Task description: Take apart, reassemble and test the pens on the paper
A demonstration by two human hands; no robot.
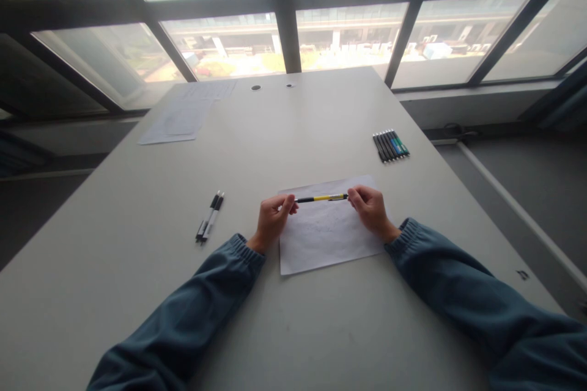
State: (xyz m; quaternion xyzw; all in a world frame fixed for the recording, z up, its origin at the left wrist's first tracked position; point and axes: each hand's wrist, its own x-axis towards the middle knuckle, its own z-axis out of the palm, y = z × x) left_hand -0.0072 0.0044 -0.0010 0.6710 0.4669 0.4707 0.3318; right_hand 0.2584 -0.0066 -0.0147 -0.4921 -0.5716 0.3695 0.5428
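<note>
You hold the yellow-and-black pen (321, 198) level above the sheet of paper (328, 232), your left hand (273, 217) pinching one end and your right hand (371, 209) pinching the other, so each grip is clenched on it and the barrel stays steady between them. On the counter (293, 128), two pens (210, 217) lie at nine o'clock; a row of pens (390, 145) waits at two o'clock.

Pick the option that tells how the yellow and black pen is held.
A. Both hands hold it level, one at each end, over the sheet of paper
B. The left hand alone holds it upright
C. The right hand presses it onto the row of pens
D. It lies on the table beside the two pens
A: the left hand and the right hand each pinch one end of the pen, which lies level above the sheet of paper.
</note>
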